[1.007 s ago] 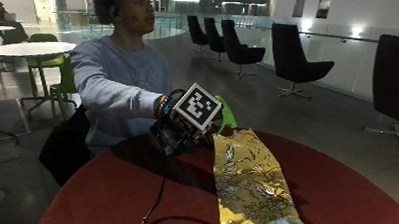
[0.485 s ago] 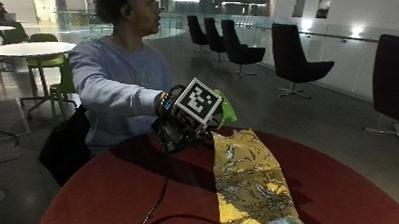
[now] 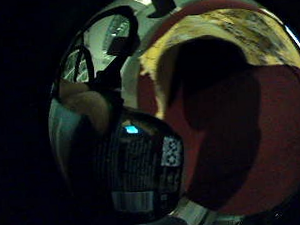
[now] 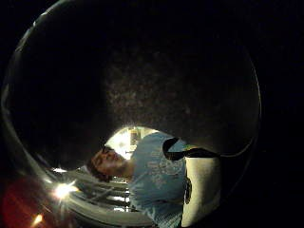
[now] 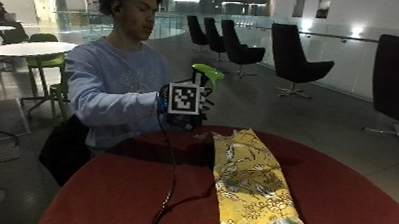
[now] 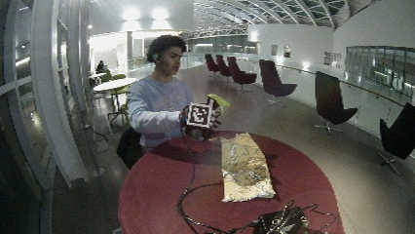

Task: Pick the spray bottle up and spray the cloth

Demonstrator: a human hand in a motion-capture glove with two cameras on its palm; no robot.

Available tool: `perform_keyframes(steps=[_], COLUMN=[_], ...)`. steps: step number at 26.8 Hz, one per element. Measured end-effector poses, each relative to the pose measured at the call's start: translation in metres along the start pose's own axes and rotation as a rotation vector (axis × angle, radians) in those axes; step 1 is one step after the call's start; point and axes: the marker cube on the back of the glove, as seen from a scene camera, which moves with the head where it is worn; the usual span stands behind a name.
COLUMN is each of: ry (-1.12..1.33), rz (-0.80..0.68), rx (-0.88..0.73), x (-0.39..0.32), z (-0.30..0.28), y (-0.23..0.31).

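The person's gloved right hand (image 5: 186,120) (image 6: 198,127) grips a dark spray bottle with a green trigger head (image 5: 207,73) (image 6: 219,100). It holds the bottle upright in the air over the far edge of the round red table (image 5: 110,189) (image 6: 162,190). A yellow patterned cloth (image 5: 250,179) (image 6: 245,165) lies flat on the table, its far end just below and beside the bottle. In the little finger side palm view the bottle's labelled body (image 3: 137,168) sits close against the palm, with the cloth (image 3: 226,29) and red table (image 3: 272,152) beyond. The bottle's body is hidden behind the hand in the outside views.
A black cable (image 5: 170,191) trails from the hand across the table. A black device with wires (image 6: 279,222) sits at the near table edge. Black chairs (image 5: 291,60) stand behind, and a white table (image 5: 28,48) with green chairs stands off to the side.
The hand has lifted the bottle higher and turned it more upright, so the green head now stands above the hand. The cloth has not moved.
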Motion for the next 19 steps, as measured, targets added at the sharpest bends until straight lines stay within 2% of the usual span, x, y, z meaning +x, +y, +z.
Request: perform_keyframes(steps=[3,9,12,19], ry=[-0.033,-0.054,-0.045,-0.015], rz=[-0.108,-0.237,-0.263,-0.266], rx=[-0.052,0.136,0.167,0.089], x=[-0.002,-0.001,0.009,0.029], z=[0.03,0.08,0.095,0.114], y=[0.006,-0.028,-0.038,-0.042])
